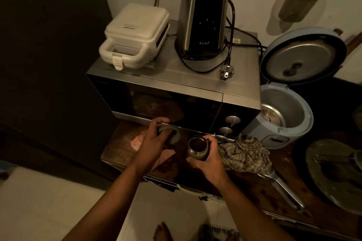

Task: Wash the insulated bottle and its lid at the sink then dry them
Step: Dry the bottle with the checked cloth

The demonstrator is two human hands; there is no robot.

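Observation:
The insulated bottle [197, 147] is a short dark metal cylinder with its mouth open toward me, upright over the wooden counter. My right hand [210, 159] grips it around the body from the right. Just left of it, my left hand [154, 143] holds the round greenish lid [172, 133], fingers curled over its rim. Lid and bottle are apart, a small gap between them. Both hands hover in front of the microwave door.
A microwave [176, 92] carries a white sandwich maker [135, 35] and a blender base [202, 17] with a loose plug. An open blue rice cooker [282, 117] stands right. A checked cloth [244, 154], a ladle [282, 188] and a pan lid [337, 172] lie on the counter.

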